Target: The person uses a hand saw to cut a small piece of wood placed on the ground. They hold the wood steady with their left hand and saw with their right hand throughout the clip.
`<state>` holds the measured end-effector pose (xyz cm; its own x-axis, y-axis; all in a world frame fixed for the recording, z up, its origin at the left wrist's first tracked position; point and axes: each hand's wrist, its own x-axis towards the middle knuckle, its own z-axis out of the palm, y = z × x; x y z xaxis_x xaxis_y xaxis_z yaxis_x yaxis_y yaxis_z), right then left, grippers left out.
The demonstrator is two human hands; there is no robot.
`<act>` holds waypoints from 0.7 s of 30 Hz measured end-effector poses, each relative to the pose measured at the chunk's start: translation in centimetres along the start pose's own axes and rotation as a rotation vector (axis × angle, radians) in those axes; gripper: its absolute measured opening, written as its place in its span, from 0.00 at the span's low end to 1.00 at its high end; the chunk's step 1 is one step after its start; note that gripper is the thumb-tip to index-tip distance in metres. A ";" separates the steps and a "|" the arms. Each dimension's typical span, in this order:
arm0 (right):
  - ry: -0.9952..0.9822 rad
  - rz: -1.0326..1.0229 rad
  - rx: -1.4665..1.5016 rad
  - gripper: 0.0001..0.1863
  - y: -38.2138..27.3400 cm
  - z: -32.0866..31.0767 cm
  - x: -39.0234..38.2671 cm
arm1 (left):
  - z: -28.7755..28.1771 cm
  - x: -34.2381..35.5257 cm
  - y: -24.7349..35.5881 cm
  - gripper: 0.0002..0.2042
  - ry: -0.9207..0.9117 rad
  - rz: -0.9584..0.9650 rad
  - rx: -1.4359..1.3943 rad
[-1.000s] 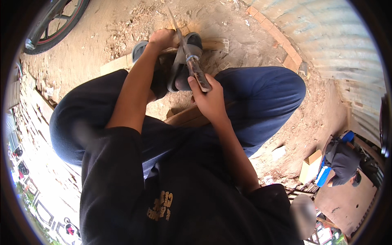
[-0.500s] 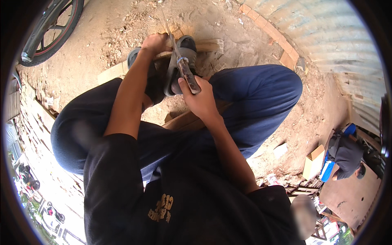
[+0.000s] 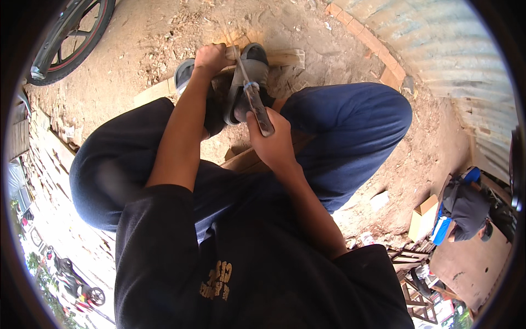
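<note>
My right hand (image 3: 272,141) is closed round the dark, worn handle of a handsaw (image 3: 254,101), which has a blue tie where handle meets blade. The narrow blade points away from me, seen nearly edge-on, and crosses a pale wooden plank (image 3: 285,58). My left hand (image 3: 211,57) is closed on the plank, just left of the blade. Both feet, in grey-black slides (image 3: 253,70), are at the plank; its middle is partly hidden by them and my left arm. Pale yellowish dust lies on the ground by the blade's far part.
A motorcycle wheel (image 3: 82,41) stands at the far left. Bricks (image 3: 364,35) edge the dirt beside a corrugated metal sheet (image 3: 438,49). Another person (image 3: 466,205) bends near a cardboard box (image 3: 423,218) and a brown board (image 3: 474,268) at the right. Wood (image 3: 241,162) lies beneath my legs.
My right hand has drawn the saw back toward me a little. My left hand keeps its hold on the plank. The whole view has shifted slightly.
</note>
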<state>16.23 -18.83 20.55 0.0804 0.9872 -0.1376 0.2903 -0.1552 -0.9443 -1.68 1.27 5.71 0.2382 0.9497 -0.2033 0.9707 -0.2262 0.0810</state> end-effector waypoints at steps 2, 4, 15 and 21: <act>0.011 -0.077 -0.008 0.10 -0.1 -1.2 -1.9 | -0.1 0.2 -0.1 0.30 0.002 -0.013 -0.023; -0.036 0.093 -0.043 0.09 -1.3 -2.9 -4.7 | 0.0 0.5 0.1 0.29 -0.014 -0.028 -0.026; 0.018 -0.030 -0.044 0.08 -0.1 -1.5 -1.3 | 0.0 3.5 0.4 0.29 -0.102 -0.136 -0.151; -0.055 0.130 -0.008 0.09 0.2 -4.0 -2.8 | -1.7 2.8 0.6 0.32 -0.222 0.016 -0.150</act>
<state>19.85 -21.75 21.91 0.0655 0.9593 -0.2746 0.2881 -0.2817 -0.9152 -0.45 4.15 6.88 0.2705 0.8720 -0.4081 0.9553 -0.1906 0.2260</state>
